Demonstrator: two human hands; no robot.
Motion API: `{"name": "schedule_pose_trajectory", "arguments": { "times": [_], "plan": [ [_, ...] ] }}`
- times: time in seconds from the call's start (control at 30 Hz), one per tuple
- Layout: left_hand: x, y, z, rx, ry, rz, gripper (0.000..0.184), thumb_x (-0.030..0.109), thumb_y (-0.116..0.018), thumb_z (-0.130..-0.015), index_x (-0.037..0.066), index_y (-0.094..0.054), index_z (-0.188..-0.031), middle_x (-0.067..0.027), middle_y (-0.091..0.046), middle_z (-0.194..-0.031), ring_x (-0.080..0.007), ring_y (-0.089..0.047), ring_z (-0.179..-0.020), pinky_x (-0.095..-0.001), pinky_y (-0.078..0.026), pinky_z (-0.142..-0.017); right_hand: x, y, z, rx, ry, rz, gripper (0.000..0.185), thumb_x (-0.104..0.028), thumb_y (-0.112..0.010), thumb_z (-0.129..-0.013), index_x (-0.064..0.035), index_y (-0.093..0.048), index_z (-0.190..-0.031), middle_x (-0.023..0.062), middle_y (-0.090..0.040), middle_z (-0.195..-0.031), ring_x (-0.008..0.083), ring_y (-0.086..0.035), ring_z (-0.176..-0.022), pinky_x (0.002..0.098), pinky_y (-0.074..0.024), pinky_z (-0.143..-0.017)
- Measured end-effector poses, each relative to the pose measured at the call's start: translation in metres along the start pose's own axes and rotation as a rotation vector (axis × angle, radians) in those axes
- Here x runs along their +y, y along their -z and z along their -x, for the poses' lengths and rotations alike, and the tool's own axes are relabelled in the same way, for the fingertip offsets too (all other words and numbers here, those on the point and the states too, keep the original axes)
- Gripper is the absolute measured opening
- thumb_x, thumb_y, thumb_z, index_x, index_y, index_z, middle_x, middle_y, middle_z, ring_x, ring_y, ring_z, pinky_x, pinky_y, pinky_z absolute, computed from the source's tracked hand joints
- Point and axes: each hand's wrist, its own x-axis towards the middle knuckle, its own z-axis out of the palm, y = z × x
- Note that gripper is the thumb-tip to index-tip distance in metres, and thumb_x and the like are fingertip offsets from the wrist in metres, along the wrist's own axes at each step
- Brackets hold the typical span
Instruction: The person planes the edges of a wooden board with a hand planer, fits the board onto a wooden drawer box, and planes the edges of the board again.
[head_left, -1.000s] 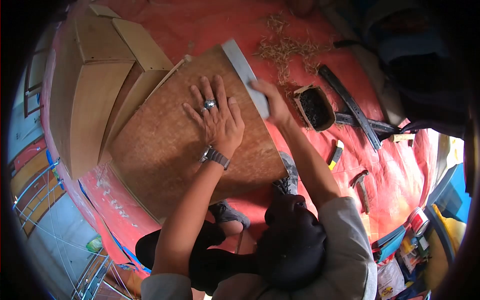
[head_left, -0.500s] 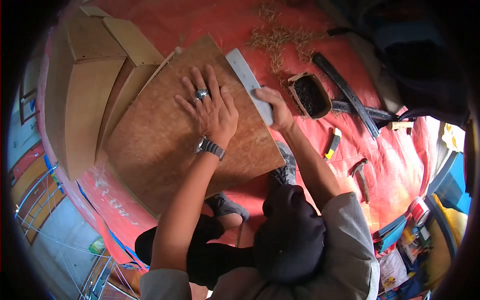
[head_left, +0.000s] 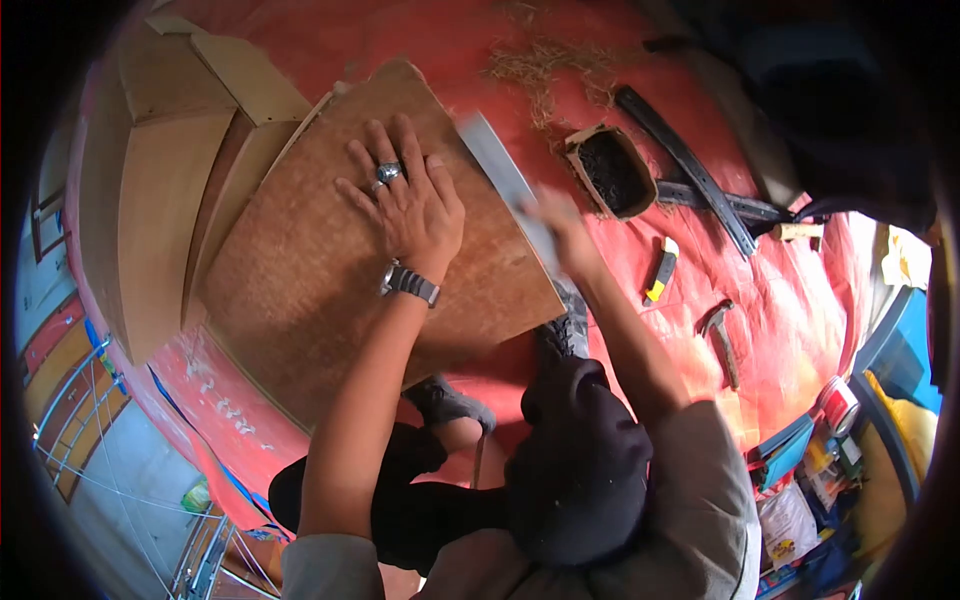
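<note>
My left hand (head_left: 415, 205), with a ring and a wristwatch, lies flat on a brown wooden panel (head_left: 300, 260), its fingers spread. The panel is tilted across my lap and one shoe. Its far left side meets a stack of wooden pieces. At the panel's right edge, my right hand (head_left: 562, 232) is closed on a long, flat, light-grey bar (head_left: 495, 160) that runs along that edge. Motion blurs this hand and the near part of the bar, so the grip's details and the bar's underside are hidden.
On the red sheet to the right are a cut-open box of dark bits (head_left: 612, 175), black metal rails (head_left: 690, 165), a yellow-black utility knife (head_left: 662, 270) and a claw hammer (head_left: 722, 340). Wood shavings (head_left: 550, 70) lie beyond. Wooden panels (head_left: 170, 210) stand at left.
My right hand has slid the grey bar along the panel's edge toward me. My left hand stays on the panel. The whole view has shifted slightly.
</note>
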Motion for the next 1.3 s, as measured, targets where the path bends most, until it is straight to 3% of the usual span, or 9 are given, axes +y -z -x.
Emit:
{"name": "schedule_pose_trajectory", "arguments": {
  "times": [0.07, 0.13, 0.43, 0.5, 0.53, 0.73, 1.1, 1.23, 1.3],
  "plan": [
    [0.001, -0.001, 0.0, 0.007, -0.01, -0.012, 0.062, 0.038, -0.034, -0.112, 0.015, -0.026, -0.169, -0.0187, -0.022, -0.175, -0.0458, -0.016, -0.161, -0.0731, -0.009, -0.123, -0.045, -0.038, -0.076, -0.061, 0.184, 0.08, 0.038, -0.029, -0.07, -0.097, -0.0007, -0.075, -0.122, 0.0021, -0.072, -0.108, 0.0145, -0.063, -0.1, 0.0312, -0.0489, -0.09],
    [0.001, 0.0, 0.0, 0.014, -0.008, -0.016, 0.062, 0.038, -0.034, -0.112, 0.015, -0.027, -0.169, -0.0187, -0.022, -0.175, -0.0459, -0.017, -0.16, -0.0732, -0.009, -0.123, -0.068, -0.067, -0.111, -0.09, 0.069, -0.261, 0.036, -0.028, -0.073, -0.096, -0.0011, -0.076, -0.12, 0.001, -0.073, -0.103, 0.0117, -0.063, -0.095, 0.0283, -0.049, -0.081],
    [-0.001, -0.003, 0.001, 0.017, -0.013, 0.008, 0.063, 0.039, -0.034, -0.111, 0.015, -0.026, -0.169, -0.019, -0.022, -0.175, -0.0475, -0.016, -0.16, -0.0735, -0.009, -0.123, 0.005, 0.031, 0.089, -0.016, -0.134, 0.008, 0.042, -0.028, -0.076, -0.093, 0.0013, -0.072, -0.124, 0.0061, -0.073, -0.109, 0.0137, -0.065, -0.101, 0.0294, -0.05, -0.091],
    [-0.001, -0.004, 0.002, 0.014, -0.009, 0.019, 0.063, 0.039, -0.033, -0.112, 0.014, -0.026, -0.169, -0.019, -0.022, -0.175, -0.0474, -0.016, -0.16, -0.0735, -0.008, -0.123, 0.007, 0.033, 0.12, -0.05, -0.016, 0.088, 0.041, -0.028, -0.073, -0.095, 0.0014, -0.072, -0.124, 0.0067, -0.073, -0.11, 0.0145, -0.065, -0.105, 0.0312, -0.0483, -0.096],
    [-0.001, -0.004, 0.002, 0.014, -0.012, 0.023, 0.063, 0.039, -0.033, -0.112, 0.014, -0.026, -0.169, -0.019, -0.022, -0.175, -0.0473, -0.016, -0.16, -0.0735, -0.008, -0.123, 0.008, 0.028, 0.121, 0.007, -0.134, -0.104, 0.039, -0.027, -0.072, -0.096, 0.0013, -0.072, -0.122, 0.0069, -0.073, -0.109, 0.0145, -0.065, -0.104, 0.031, -0.0482, -0.096],
    [0.0, -0.002, 0.001, 0.016, -0.013, -0.014, 0.063, 0.039, -0.032, -0.112, 0.014, -0.025, -0.169, -0.0186, -0.022, -0.175, -0.0463, -0.016, -0.16, -0.0736, -0.009, -0.123, -0.05, -0.023, -0.045, -0.129, 0.053, -0.008, 0.029, -0.028, -0.073, -0.098, -0.0043, -0.076, -0.113, -0.0006, -0.071, -0.096, 0.0068, -0.064, -0.086, 0.0257, -0.0481, -0.072],
    [-0.001, -0.004, 0.004, 0.007, -0.014, -0.013, 0.062, 0.038, -0.034, -0.112, 0.013, -0.028, -0.168, -0.02, -0.023, -0.174, -0.0465, -0.017, -0.16, -0.0736, -0.011, -0.123, 0.011, 0.037, 0.122, -0.049, -0.119, -0.021, 0.05, -0.027, -0.074, -0.093, 0.0032, -0.068, -0.132, 0.0096, -0.07, -0.119, 0.0167, -0.063, -0.114, 0.0316, -0.0482, -0.1],
    [0.001, -0.002, 0.001, 0.034, -0.024, -0.01, 0.062, 0.038, -0.033, -0.112, 0.012, -0.028, -0.168, -0.02, -0.023, -0.174, -0.0467, -0.017, -0.16, -0.0737, -0.011, -0.123, 0.021, 0.017, 0.022, 0.07, -0.098, -0.116, 0.04, -0.03, -0.076, -0.092, -0.0001, -0.075, -0.119, 0.0049, -0.071, -0.109, 0.014, -0.064, -0.104, 0.0283, -0.0479, -0.093],
    [0.002, 0.0, 0.001, 0.021, -0.02, -0.02, 0.062, 0.038, -0.033, -0.112, 0.013, -0.028, -0.168, -0.0198, -0.023, -0.174, -0.047, -0.017, -0.16, -0.0739, -0.011, -0.123, -0.035, -0.009, -0.027, -0.178, -0.038, -0.112, 0.034, -0.03, -0.076, -0.094, -0.0018, -0.075, -0.112, 0.0009, -0.071, -0.1, 0.01, -0.064, -0.094, 0.0262, -0.0485, -0.084]
  ]
}}
